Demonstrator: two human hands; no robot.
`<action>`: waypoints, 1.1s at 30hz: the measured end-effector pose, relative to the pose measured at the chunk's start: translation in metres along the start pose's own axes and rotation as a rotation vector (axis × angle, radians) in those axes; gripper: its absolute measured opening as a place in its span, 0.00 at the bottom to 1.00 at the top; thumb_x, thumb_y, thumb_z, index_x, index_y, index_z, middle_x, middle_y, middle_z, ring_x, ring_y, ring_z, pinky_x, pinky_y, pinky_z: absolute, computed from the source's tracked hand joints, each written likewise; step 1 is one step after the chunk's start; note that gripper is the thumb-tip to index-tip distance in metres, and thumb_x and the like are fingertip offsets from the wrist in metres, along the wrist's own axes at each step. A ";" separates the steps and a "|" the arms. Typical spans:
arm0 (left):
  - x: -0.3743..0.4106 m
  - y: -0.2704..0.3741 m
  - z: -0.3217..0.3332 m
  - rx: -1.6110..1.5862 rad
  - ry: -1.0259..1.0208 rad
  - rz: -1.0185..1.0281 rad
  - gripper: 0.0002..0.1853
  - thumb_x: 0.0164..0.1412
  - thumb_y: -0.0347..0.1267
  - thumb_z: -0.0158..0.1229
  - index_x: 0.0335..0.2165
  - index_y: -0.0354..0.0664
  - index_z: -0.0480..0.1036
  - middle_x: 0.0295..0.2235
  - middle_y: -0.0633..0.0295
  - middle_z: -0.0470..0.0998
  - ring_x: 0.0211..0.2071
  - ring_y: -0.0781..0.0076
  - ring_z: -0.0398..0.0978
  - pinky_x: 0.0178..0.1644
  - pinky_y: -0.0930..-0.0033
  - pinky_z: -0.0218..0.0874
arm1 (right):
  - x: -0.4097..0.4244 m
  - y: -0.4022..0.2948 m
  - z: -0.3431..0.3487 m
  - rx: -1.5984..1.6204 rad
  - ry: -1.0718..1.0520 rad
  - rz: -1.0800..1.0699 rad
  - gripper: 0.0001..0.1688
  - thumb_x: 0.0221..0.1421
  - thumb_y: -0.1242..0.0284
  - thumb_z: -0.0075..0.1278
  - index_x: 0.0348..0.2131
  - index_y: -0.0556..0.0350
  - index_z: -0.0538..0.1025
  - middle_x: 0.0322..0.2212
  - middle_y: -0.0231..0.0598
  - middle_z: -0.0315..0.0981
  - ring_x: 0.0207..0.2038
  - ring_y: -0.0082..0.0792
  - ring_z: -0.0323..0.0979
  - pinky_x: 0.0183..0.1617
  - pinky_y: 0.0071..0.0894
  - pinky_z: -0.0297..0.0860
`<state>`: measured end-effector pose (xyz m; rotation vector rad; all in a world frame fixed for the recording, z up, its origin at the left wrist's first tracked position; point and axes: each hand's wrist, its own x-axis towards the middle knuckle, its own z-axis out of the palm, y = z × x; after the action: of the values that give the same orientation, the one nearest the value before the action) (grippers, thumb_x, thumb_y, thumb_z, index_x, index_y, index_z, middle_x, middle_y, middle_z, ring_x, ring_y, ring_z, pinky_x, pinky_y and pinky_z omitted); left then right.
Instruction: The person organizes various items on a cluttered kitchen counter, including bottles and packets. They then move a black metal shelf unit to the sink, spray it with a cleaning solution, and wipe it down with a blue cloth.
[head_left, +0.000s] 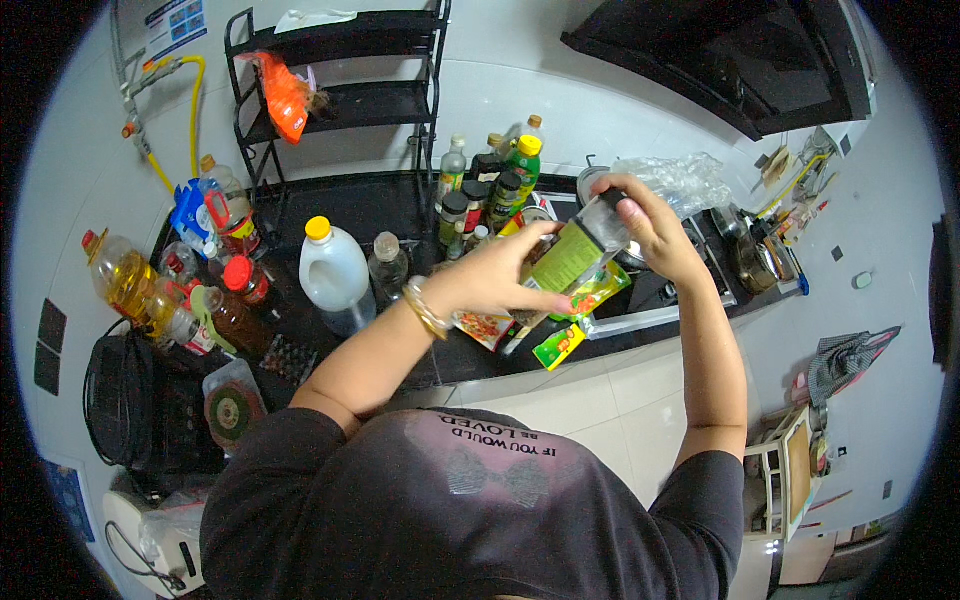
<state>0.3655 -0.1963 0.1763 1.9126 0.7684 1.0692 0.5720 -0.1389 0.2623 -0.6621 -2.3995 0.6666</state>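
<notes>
A clear spice jar with a green label (564, 259) is held tilted in front of me, above the counter. Around its lower part, my left hand (499, 270) has thumb and fingers spread along the sides. At the upper end, my right hand (651, 225) grips the black cap (612, 198). Whether the cap is loose cannot be seen. Below the jar lie a green and yellow food packet (600, 292), a small yellow-green packet (559, 346) and a packet with a food picture (484, 328). Several capped spice jars (474, 206) stand just beyond my left hand.
A white jug with a yellow cap (334, 270) and a clear bottle (388, 266) stand left of my left forearm. Oil and sauce bottles (127, 277) crowd the far left. A black rack (337, 105) rises behind. On the right are the stove (705, 262) and overhead range hood (720, 60).
</notes>
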 end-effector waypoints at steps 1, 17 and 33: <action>0.001 -0.002 -0.008 -0.305 -0.104 -0.048 0.44 0.42 0.43 0.63 0.50 0.28 0.49 0.42 0.49 0.65 0.45 0.64 0.64 0.48 0.67 0.56 | -0.002 0.001 -0.002 0.053 0.036 0.022 0.16 0.56 0.68 0.35 0.41 0.59 0.65 0.38 0.39 0.65 0.43 0.31 0.61 0.48 0.27 0.57; 0.008 -0.003 0.047 0.659 0.590 0.109 0.40 0.37 0.33 0.65 0.50 0.40 0.54 0.39 0.50 0.65 0.38 0.53 0.67 0.43 0.61 0.59 | -0.003 0.016 -0.005 -0.092 0.354 0.017 0.17 0.57 0.63 0.32 0.37 0.55 0.68 0.26 0.37 0.67 0.29 0.26 0.64 0.36 0.23 0.61; 0.023 -0.014 0.089 0.391 0.472 -0.005 0.40 0.32 0.37 0.65 0.44 0.31 0.56 0.38 0.47 0.62 0.41 0.54 0.62 0.47 0.62 0.55 | -0.027 0.077 0.011 0.684 0.292 -0.050 0.40 0.46 0.46 0.42 0.46 0.63 0.63 0.40 0.48 0.64 0.42 0.36 0.65 0.47 0.35 0.62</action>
<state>0.4523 -0.2017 0.1448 1.9893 1.3249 1.4786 0.6080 -0.1004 0.1993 -0.3669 -1.7506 1.1933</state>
